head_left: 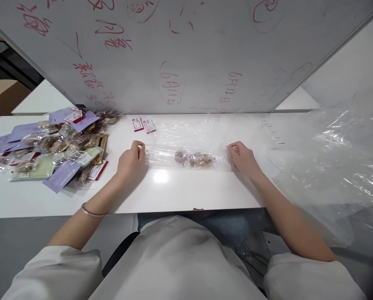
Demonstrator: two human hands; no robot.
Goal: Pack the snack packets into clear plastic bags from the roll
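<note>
Clear film [189, 137] lies flat on the bench [174, 191], directly before the seated person and parallel to the near edge. Within or beneath it, near the middle, sit a reddish round piece [180, 157] and, just to its right, a brownish wrapped piece [202, 160]; whether the film passes over or under them I cannot tell.

The hands stand well apart. The left hand [132, 160] appears pinched on the film's left end; the right hand [242, 157] appears closed at its right end, though curled fingers partly hide that grip.

Handling assessment: the film looks very light, thin and limp, probably slippery and prone to creasing or clinging. Fine wrinkles run from the left grip toward the reddish piece. Its contents look small and light; the brownish piece could be brittle, so pressure on the middle seems unwise. The sound hold is by the two end margins, between thumb and forefinger, level and with modest tension.

Adjacent: a heap of packets [58, 143] to the left, two small red-and-white packs [143, 125] just beyond the left hand, and loose plastic sheeting [339, 166] to the right.
</note>
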